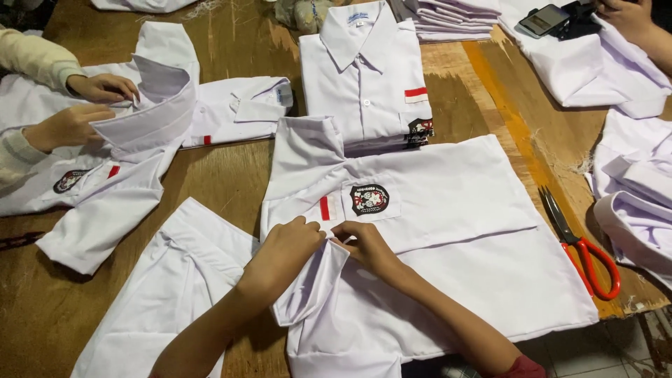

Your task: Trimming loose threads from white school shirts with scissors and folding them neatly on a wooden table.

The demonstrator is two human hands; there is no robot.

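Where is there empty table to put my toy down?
Bare wood shows between the folded shirt and the red scissors, right of the shirt being handled. Another patch lies at the near left corner of the table. The left side, under a co-worker's hands, is crowded with shirts.

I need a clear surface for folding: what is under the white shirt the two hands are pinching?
The white short-sleeved shirt with a badge pocket lies on the brown wooden table, overlapping the folded white shirt behind it. Whatever lies beneath its middle is covered.
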